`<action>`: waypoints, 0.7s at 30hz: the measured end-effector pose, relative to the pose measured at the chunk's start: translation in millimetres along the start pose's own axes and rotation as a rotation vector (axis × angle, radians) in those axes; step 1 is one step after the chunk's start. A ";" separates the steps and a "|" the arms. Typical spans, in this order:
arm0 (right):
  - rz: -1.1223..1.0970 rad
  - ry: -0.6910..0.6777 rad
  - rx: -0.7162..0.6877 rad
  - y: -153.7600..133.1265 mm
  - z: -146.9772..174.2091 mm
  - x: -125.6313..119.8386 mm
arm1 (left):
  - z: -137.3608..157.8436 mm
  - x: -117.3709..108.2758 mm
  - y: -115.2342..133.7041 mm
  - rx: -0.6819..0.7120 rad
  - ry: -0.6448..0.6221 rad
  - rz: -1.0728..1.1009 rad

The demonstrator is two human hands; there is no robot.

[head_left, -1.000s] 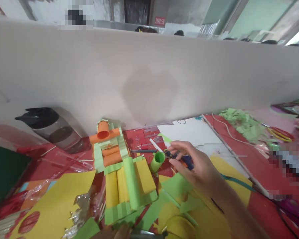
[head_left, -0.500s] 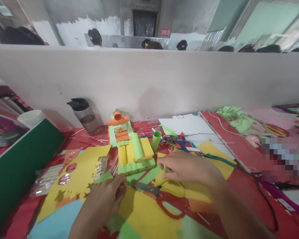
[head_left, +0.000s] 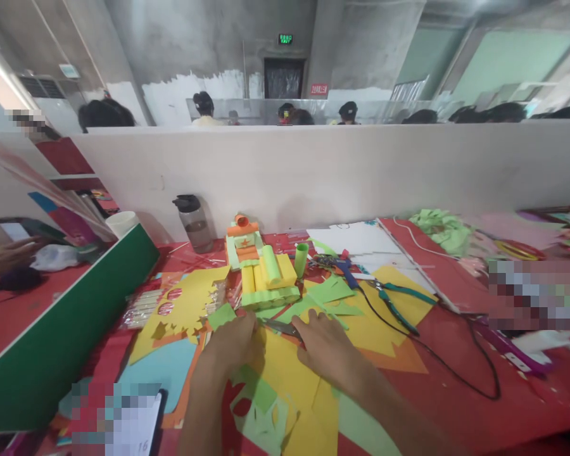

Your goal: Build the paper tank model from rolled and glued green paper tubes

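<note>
My right hand (head_left: pixel 323 342) is closed around the handles of a pair of scissors (head_left: pixel 284 327), whose grey blades point left. My left hand (head_left: pixel 235 345) is beside the blade tips with its fingers curled in; what they hold, if anything, is hidden. A small green paper piece (head_left: pixel 222 315) shows just behind that hand. Beyond both hands stands a model of yellow and green paper rolls (head_left: pixel 268 278), with an upright green paper tube (head_left: pixel 301 260) at its right. Behind it is an orange and green paper model (head_left: pixel 244 242). Yellow paper (head_left: pixel 289 373) lies beneath my hands.
Cut green scraps (head_left: pixel 331 289), green-handled pliers (head_left: pixel 399 297) and a blue glue gun (head_left: pixel 346 273) with a black cord lie rightward. Leftward are a green divider (head_left: pixel 76 316), a water bottle (head_left: pixel 194 225) and a phone (head_left: pixel 135 424). A white partition (head_left: pixel 313 171) rises behind.
My right hand has come down and left onto the scissors, covering their yellow and red handles. Green scraps now lie where it was. The view has tilted up and shifted left.
</note>
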State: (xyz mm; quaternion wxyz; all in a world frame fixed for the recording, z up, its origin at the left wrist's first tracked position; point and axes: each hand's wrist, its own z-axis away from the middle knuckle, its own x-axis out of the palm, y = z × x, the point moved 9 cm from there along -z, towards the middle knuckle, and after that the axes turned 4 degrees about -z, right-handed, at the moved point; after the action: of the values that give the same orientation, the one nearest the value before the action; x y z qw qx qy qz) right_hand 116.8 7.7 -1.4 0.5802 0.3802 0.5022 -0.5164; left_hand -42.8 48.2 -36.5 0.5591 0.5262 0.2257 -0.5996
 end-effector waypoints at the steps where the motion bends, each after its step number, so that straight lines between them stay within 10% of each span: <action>1: 0.004 0.003 0.032 -0.9 0.5 0.6 | 0.9 -0.5 -1.3 -0.013 0.001 -0.007; 16: -0.108 -0.014 0.045 21.9 11.1 -6.2 | 0.9 -4.4 11.5 0.182 0.031 0.031; 21: -0.115 -0.006 0.161 72.3 19.3 -31.1 | 2.4 -9.9 12.9 0.170 0.024 0.051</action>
State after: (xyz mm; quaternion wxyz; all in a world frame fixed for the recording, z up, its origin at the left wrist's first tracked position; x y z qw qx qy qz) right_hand 192.6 8.8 27.3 0.5186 0.3947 0.4784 -0.5885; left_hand -33.8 46.9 -22.8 0.5246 0.5845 0.1670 -0.5961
